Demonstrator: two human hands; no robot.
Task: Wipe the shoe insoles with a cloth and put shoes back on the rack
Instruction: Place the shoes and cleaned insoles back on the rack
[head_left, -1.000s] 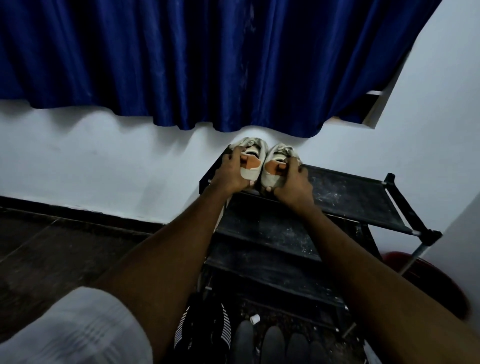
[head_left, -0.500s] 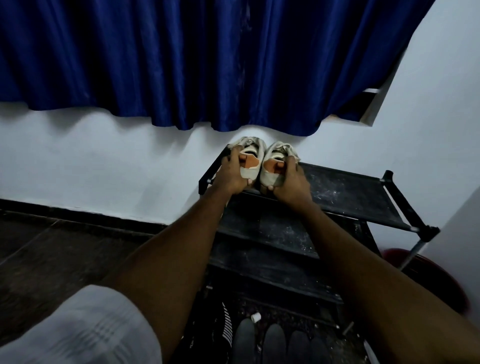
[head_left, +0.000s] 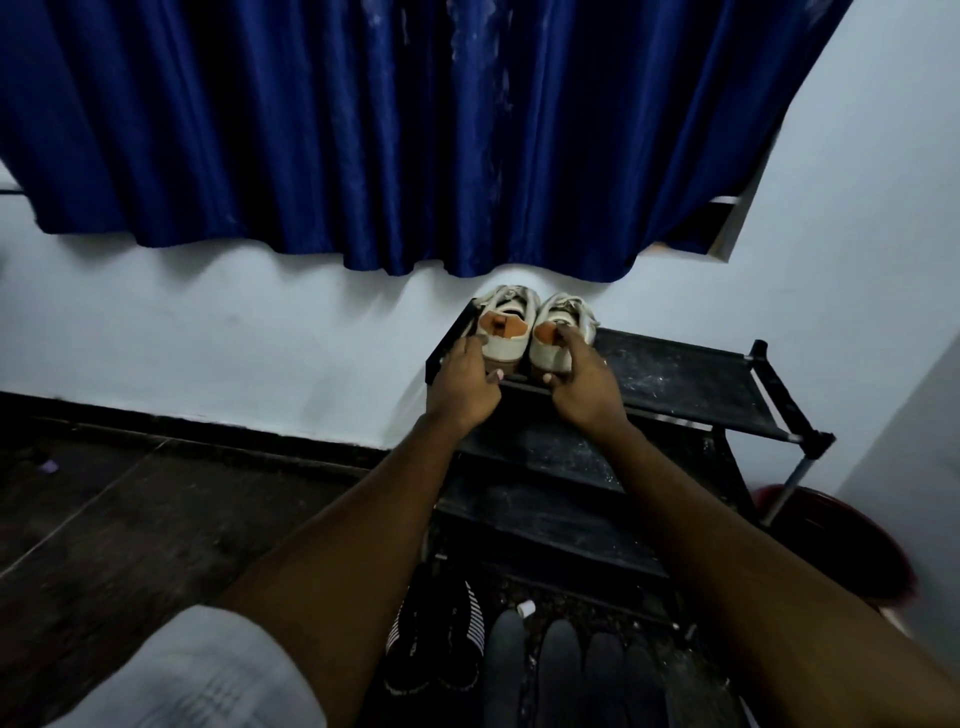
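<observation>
White left sneaker (head_left: 506, 340) and right sneaker (head_left: 557, 335) are sitting side by side on the rack's top shelf (head_left: 675, 379), centre frame, toes pointing at the wall (head_left: 208, 338), heels facing the grips. Left grip (head_left: 462, 387) is touching its heel, fingers straight; right grip (head_left: 584, 387) is pinching its heel.

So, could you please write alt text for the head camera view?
A person's left hand and right hand touch the heels of a pair of white sneakers on the top shelf of a black shoe rack. A blue curtain hangs above, against a white wall.
</observation>
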